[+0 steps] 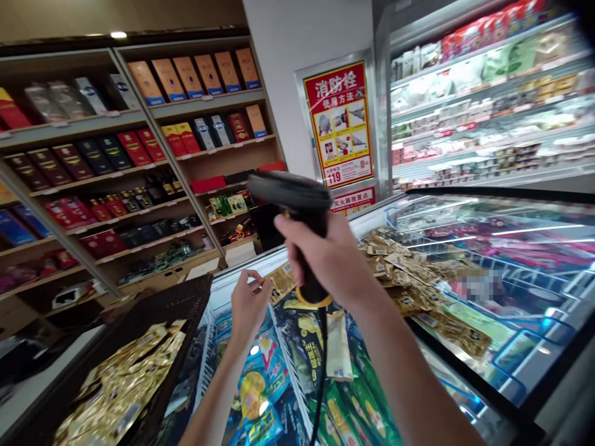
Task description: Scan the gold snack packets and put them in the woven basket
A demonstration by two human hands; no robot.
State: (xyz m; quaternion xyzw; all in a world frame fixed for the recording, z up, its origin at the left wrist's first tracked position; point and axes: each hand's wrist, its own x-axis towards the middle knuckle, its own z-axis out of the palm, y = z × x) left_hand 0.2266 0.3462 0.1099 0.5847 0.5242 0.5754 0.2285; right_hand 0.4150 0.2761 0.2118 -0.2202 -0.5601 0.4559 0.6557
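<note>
A: What do the hands hold?

B: The right hand [330, 260] is wrapped around the handle of a black handheld scanner with yellow trim [292, 192]. The left hand [248, 303] pinches one end of a flat gold foil packet [282, 282] between its fingertips.

A: And how near are those two?

B: Close. The packet's far end comes right up beside the scanner's handle in this view. A thin black cable [320, 371] drops from the handle, between the forearms.

A: What lies below?

B: An open chest freezer with a pale rim [222, 290]. A white wire divider [290, 365] parts shiny blue packets [260, 396] from green ones [372, 415].

A: Any edges to mind?

B: Left, the raised rim of a dark brown plastic crate [198, 303], with a gap between it and the left forearm. It holds a heap of gold foil packets [134, 378]. Right, the black frame of a glass lid [469, 371], with loosely piled gold packets [404, 279] on the glass.

A: Farther off?

B: Wooden shelves of boxes [214, 145], a red wall sign [339, 124] and a lit refrigerated display [483, 105].
</note>
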